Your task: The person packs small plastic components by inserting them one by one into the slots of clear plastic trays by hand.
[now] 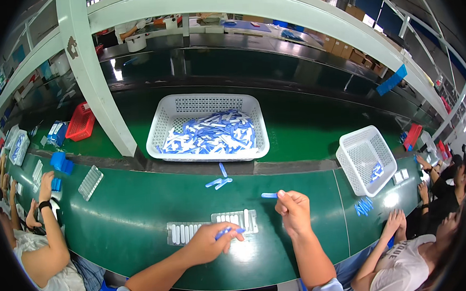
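Seeing, in head view, the right hand [294, 211] grip pinching one end of a blue stick [269, 195], likely so the rest juts clear; left hand [206, 244] grip closed on a blue piece [223, 233] by clear trays [253, 222], apparently kept close for reach. Heaped basket [202, 156] sits past the worktop [141, 213], loose pieces [218, 183] nearer, seemingly handy.

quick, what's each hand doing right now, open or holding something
Left hand: curled closed, holding at least one blue strip.
Right hand: closed, pinching one blue piece between its fingers.
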Available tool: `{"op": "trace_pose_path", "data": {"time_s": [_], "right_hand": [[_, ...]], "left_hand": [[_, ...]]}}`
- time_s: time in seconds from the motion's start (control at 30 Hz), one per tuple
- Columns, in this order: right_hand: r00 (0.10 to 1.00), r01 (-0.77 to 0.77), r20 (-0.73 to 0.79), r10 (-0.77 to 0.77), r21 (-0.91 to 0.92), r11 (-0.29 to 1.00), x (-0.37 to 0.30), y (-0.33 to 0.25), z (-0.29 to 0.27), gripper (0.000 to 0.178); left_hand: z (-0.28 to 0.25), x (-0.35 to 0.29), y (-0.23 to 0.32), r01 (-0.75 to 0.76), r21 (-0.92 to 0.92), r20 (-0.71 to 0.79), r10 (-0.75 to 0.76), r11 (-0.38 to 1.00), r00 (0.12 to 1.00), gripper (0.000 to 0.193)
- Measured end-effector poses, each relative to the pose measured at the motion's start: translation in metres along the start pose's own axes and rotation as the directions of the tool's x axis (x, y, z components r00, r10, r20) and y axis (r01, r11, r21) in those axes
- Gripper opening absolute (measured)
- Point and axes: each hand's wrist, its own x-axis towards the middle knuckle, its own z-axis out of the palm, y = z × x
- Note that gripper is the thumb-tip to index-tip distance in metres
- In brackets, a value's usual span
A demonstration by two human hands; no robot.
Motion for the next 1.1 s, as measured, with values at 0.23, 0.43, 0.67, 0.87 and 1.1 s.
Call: {"op": "trace_pose_path", "data": {"time_s": [0.23, 0.43, 0.67, 0.87, 1.1], "right_hand": [[1.0, 0.003, -0.019, -0.005, -0.101, 0.995, 0.001, 0.004, -0.001, 0.025], [0.957, 0.283, 0.067, -0.281, -0.415, 0.865, -0.001, 0.009, -0.001, 0.012], [0.948, 0.04, 0.299, 0.109, -0.452, 0.891, 0.008, 0.01, -0.012, 0.006], [0.849, 0.319, 0.526, 0.049, -0.584, 0.747, 0.006, 0.02, 0.004, 0.009], [0.709, 0.683, 0.7, -0.086, -0.65, 0.335, 0.003, 0.032, 0.022, 0.033]], "left_hand": [[0.022, 0.006, 0.004, -0.398, 0.612, 0.078, 0.449, 0.684, 0.89, 0.02], [0.021, 0.009, -0.006, -0.382, 0.775, 0.217, 0.356, 0.503, 0.909, 0.021], [0.026, -0.009, -0.016, -0.332, 0.788, 0.193, 0.305, 0.518, 0.933, 0.019], [0.019, -0.01, -0.003, -0.363, 0.754, 0.165, 0.377, 0.548, 0.911, 0.024], [0.0, -0.016, -0.008, 0.135, -0.294, 0.019, -0.135, 0.946, 0.991, 0.029]]}}
